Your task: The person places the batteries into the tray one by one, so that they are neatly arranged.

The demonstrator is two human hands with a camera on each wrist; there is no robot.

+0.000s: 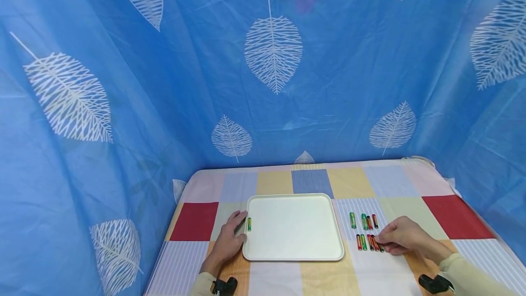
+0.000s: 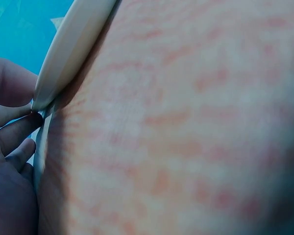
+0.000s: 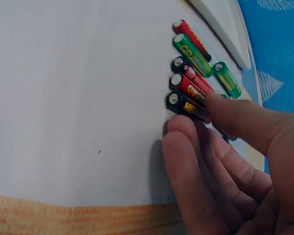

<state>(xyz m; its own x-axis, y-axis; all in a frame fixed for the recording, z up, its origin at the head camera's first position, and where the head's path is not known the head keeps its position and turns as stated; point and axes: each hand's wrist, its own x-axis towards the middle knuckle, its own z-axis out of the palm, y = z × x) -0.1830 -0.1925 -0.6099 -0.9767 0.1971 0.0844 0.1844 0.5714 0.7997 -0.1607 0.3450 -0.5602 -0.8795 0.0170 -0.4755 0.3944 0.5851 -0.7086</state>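
A white tray (image 1: 293,257) lies on the cloth, with one green battery (image 1: 249,224) inside along its left rim. My left hand (image 1: 229,241) holds the tray's left edge; thumb and fingers meet the rim (image 2: 63,58) in the left wrist view. To the tray's right are two rows of batteries, mostly green (image 1: 352,220), red (image 1: 359,242) and black. At the right end of the near row, my right hand (image 1: 400,235) pinches a black battery (image 3: 186,105) between thumb and index finger. That battery lies beside a red one (image 3: 186,85), its far end hidden by the thumb.
A patchwork tablecloth (image 1: 275,277) covers the table. Blue curtains with white leaf prints (image 1: 273,54) hang behind and on both sides. The far row, with a green battery (image 1: 364,221) and red ones (image 1: 375,221), lies just beyond the near row.
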